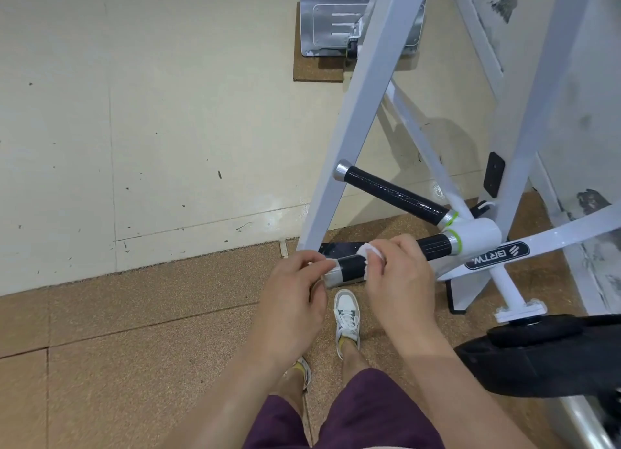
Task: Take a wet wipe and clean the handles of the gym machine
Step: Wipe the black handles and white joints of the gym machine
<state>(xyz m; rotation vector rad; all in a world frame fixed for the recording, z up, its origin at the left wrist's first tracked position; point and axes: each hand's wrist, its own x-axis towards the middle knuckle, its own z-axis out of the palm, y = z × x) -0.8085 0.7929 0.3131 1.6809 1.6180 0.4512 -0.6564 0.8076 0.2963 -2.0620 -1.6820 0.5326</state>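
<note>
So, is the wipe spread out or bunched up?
Bunched up: the right hand holds the wipe as a wad against the near handle.

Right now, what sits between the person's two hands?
Head view: a short black stretch of the near handle, between the left hand at its end and the right hand holding the wipe.
</note>
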